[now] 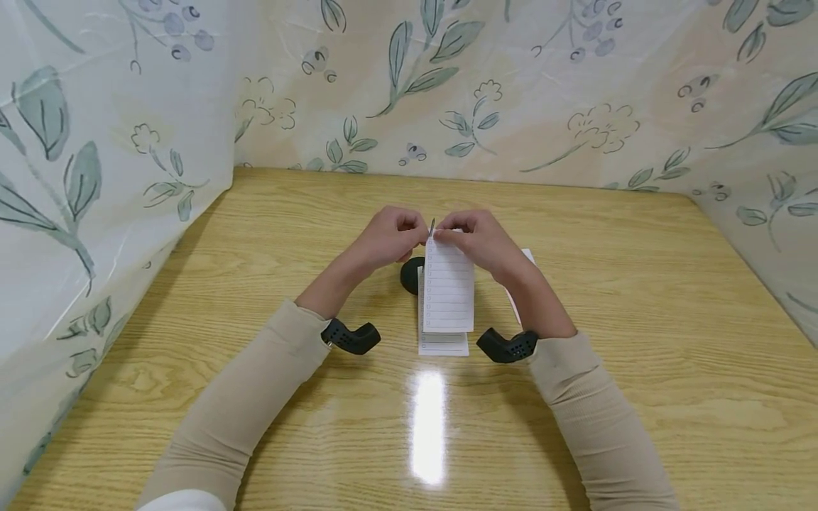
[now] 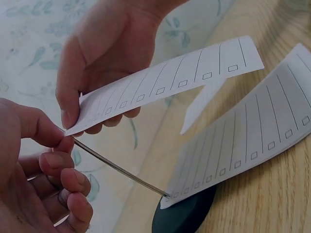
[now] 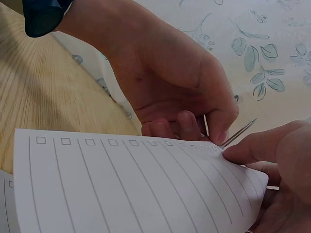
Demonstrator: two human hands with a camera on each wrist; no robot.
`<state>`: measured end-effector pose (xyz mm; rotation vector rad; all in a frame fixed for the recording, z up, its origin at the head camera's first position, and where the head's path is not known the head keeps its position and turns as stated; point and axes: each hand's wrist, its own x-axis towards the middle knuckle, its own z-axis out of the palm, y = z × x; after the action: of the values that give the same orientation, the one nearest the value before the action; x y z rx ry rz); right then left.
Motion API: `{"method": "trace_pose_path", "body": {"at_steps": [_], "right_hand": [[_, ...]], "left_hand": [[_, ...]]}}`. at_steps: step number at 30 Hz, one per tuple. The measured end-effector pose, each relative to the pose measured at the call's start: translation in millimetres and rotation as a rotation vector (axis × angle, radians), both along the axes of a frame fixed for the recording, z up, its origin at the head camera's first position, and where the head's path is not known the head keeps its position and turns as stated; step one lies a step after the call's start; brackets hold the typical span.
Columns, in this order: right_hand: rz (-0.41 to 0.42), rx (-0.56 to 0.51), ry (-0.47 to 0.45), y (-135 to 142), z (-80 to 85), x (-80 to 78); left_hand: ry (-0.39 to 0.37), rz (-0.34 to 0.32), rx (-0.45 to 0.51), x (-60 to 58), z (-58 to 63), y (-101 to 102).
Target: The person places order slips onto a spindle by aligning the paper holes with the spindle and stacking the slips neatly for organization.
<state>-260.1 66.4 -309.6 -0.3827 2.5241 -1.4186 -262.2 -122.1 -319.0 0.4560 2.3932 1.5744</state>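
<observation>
My right hand (image 1: 478, 238) pinches the top edge of a lined checklist slip (image 1: 449, 291) with small checkboxes. At that slip's top corner, my left hand (image 1: 396, 233) pinches the thin metal spike (image 2: 116, 167) of a bill spike between thumb and forefinger. The spike's pointed tip (image 3: 251, 122) shows above the slip, beside the fingertips. Its round black base (image 1: 410, 277) stands on the table, partly hidden by paper. Lower on the spike, a second checklist slip (image 2: 243, 133) is pierced near its corner and lies over the base.
More white paper (image 1: 527, 255) lies on the wooden table (image 1: 287, 220), partly covered by the right forearm. A floral cloth (image 1: 409, 92) hangs behind the table and at both sides. Each wrist wears a black camera mount (image 1: 351, 337).
</observation>
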Motion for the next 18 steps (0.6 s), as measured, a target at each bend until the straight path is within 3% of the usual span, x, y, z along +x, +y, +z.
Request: {"method": "trace_pose_path", "body": {"at_steps": [18], "right_hand": [[0.064,0.079,-0.056,2,-9.9,-2.3]], "left_hand": [[-0.026,-0.024,-0.046,-1.9,-18.0,-1]]}}
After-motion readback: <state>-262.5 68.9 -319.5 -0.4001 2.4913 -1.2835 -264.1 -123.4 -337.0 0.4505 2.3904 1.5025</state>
